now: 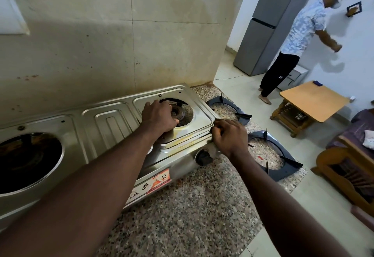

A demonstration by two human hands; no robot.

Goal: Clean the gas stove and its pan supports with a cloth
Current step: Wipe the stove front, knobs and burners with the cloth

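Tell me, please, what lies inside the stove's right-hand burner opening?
The burner head sits inside the right opening, with speckled countertop visible around it. The left hand covers the opening's near-left part.

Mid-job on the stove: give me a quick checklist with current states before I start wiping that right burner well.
1. Two dark metal pan supports off the stove, on the speckled granite counter: ok.
2. Cloth in hand: not ok, none visible.
3. Left hand on the right burner: ok.
4. Right hand at the steel stove top's right edge: ok.
5. Black knob off: cannot tell.
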